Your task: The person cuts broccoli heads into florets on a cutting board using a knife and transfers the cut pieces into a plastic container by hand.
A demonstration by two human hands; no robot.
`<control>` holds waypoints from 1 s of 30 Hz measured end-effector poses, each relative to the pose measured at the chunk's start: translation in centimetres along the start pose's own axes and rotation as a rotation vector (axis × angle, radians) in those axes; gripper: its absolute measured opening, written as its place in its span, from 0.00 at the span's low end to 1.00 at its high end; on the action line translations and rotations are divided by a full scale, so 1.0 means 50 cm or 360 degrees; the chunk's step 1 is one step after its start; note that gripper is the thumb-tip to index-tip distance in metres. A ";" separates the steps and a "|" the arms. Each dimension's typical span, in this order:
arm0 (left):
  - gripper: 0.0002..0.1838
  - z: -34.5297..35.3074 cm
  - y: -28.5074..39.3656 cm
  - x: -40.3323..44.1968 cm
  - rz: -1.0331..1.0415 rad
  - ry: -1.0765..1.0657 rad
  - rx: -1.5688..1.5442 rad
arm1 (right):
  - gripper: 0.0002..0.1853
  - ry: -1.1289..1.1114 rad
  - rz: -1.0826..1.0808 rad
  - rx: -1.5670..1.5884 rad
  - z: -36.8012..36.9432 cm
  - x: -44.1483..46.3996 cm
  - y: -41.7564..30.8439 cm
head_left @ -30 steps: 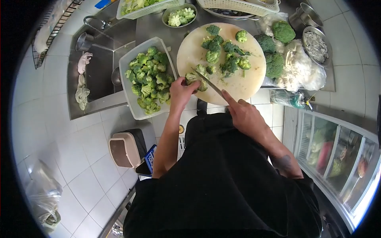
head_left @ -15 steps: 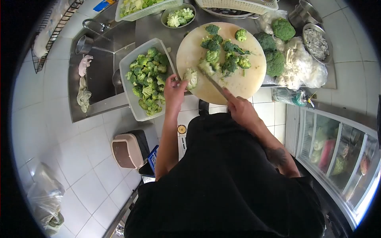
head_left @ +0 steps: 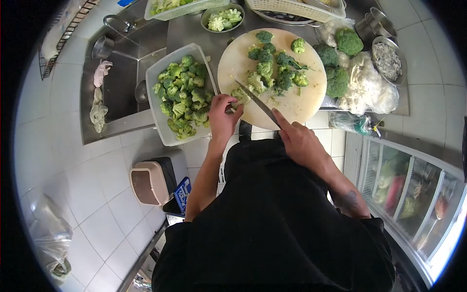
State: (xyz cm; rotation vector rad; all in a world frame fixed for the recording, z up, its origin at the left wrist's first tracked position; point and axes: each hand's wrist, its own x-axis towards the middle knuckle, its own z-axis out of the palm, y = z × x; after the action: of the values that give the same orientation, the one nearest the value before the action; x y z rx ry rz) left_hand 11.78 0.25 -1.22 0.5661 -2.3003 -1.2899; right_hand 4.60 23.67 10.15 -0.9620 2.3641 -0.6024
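My right hand (head_left: 302, 145) is closed round the handle of a knife (head_left: 261, 105). Its blade slants over the round cutting board (head_left: 301, 109), tip towards the upper left. At the board's left edge, the curled fingers of my left hand (head_left: 224, 116) grip a pale green broccoli piece (head_left: 240, 95), partly hidden by them. The blade lies close beside this piece; whether they touch I cannot tell. Several cut broccoli florets (head_left: 265, 68) lie across the board's middle and upper part. Left of my left hand stands a clear plastic tub (head_left: 152, 97) heaped with broccoli florets (head_left: 179, 97).
Whole broccoli heads (head_left: 336, 82) and bagged pale mushrooms (head_left: 362, 85) sit right of the board. Behind it are a metal bowl of chopped pieces (head_left: 223, 19) and a white basket (head_left: 192, 10). A sink (head_left: 121, 92) is at left, a glass-door fridge (head_left: 404, 190) at lower right.
My left hand has turned inward, its fingers curling closer round the broccoli piece. The knife tip has shifted left, nearer to that piece. The whole view has shifted slightly.
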 end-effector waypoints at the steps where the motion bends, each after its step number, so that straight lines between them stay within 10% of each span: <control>1: 0.14 0.001 -0.003 -0.004 0.0046 0.0001 0.0017 | 0.33 -0.0006 -0.0002 -0.0005 -0.004 -0.001 -0.008; 17: 0.17 0.000 0.004 -0.014 0.0311 -0.0021 0.0058 | 0.33 -0.0321 0.0236 -0.0194 -0.071 -0.012 -0.076; 30: 0.15 -0.018 -0.058 0.034 -0.0319 -0.0014 -0.0214 | 0.38 -0.0036 0.0005 -0.0099 0.123 0.094 0.008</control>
State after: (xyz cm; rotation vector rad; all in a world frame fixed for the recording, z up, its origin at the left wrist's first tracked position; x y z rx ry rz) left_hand 11.28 -2.68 -3.03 0.7609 -2.1872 -1.5292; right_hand 5.20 19.23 3.81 -0.9867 2.3762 -0.5164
